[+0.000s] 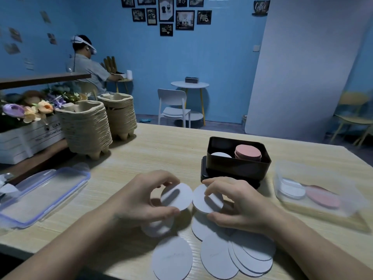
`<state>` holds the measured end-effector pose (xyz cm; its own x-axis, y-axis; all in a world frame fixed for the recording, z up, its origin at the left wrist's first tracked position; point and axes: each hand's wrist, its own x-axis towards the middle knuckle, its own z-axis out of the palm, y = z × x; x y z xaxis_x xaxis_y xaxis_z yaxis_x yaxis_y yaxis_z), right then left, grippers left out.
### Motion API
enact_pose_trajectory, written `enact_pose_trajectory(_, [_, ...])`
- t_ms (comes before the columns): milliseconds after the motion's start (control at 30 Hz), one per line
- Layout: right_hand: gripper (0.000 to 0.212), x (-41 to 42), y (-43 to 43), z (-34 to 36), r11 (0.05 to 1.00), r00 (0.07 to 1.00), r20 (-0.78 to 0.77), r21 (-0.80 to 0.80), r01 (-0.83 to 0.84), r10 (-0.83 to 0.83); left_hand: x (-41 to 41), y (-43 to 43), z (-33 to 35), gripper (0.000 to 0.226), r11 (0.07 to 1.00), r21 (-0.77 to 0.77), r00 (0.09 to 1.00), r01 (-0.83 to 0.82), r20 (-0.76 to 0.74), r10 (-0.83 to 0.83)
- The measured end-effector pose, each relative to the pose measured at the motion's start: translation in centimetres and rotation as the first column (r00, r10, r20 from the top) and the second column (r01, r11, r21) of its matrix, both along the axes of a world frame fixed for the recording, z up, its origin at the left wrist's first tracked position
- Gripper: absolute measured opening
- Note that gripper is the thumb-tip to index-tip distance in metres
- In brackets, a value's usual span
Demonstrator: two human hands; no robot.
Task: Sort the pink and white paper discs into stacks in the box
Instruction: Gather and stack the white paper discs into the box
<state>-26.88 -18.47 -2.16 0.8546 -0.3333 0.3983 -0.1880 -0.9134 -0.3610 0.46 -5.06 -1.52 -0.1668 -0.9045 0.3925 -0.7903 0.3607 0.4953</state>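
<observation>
Pinching a thin, round white disc (pixel 177 196) in the left grip (pixel 141 199), thumb at the lower rim, fingertips on the upper, flat face tilted toward the camera. Pinching a second white disc (pixel 205 201) the same way in the right grip (pixel 242 205). Rims side by side between the grips; touching or not, cannot tell. Both plain, each crossed by a finger's shadow.

Beneath and nearer than the grips, loose white discs (pixel 218 257) fanned and overlapping on the tabletop (pixel 161 150), the nearest reaching its near edge.

Just beyond the right grip, an open-topped black box (pixel 238 168), with a pink stack (pixel 247 152) at its right side and a boxed white disc (pixel 221 155) lower at its left.

Right of the right grip, a clear tub (pixel 282 178) holding a lone white disc (pixel 292 188) and a lone pink disc (pixel 323 197). Left of the left grip, a clear lid (pixel 44 193) lying flat; beyond it, two stacks of pulp trays (pixel 86 126). Open stretch of tabletop beyond the left grip, up to the trays.
</observation>
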Motion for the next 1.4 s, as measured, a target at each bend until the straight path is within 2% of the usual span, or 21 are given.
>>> enact_pose_trajectory(300, [0.052,-0.5,-1.1,0.0,0.998,0.998,0.044,0.018,0.055,-0.055,-3.0,-5.5,-0.1,0.053,0.99,-0.091,0.992,0.104,0.085,-0.097])
enact_pose_trajectory(467, [0.033,-0.3,-1.2,0.2,1.0,0.999,0.047,0.006,0.023,-0.023,-3.7,-5.7,-1.4,0.057,0.985,-0.154,0.994,0.081,0.091,-0.067])
enact_pose_trajectory(600, [0.027,-0.2,-1.0,0.4,0.999,0.997,0.076,0.03,0.012,-0.014,-3.3,-5.4,-1.9,0.065,0.984,-0.16,0.997,0.075,0.03,-0.071])
enact_pose_trajectory(733, [0.027,-0.2,-0.8,0.3,0.999,0.996,0.088,0.048,0.022,-0.026,-2.9,-5.1,-2.1,0.055,0.984,-0.158,0.994,0.085,-0.058,-0.095])
enact_pose_trajectory(967, [0.039,0.1,-0.8,0.1,0.998,0.993,0.116,0.058,0.008,-0.014,-3.5,-5.4,-2.5,0.034,0.979,-0.168,0.991,0.115,-0.047,-0.124])
enact_pose_trajectory(1167, [0.031,0.0,-1.0,0.0,0.999,0.994,0.105,0.024,0.036,-0.038,-3.2,-5.6,-2.6,0.035,0.984,-0.097,0.984,0.151,-0.079,-0.159])
enact_pose_trajectory(1400, [0.032,-0.2,-1.3,0.1,1.0,0.997,0.077,0.029,0.006,-0.008,-3.5,-5.5,-2.4,0.031,0.981,-0.132,0.988,0.142,-0.048,-0.149])
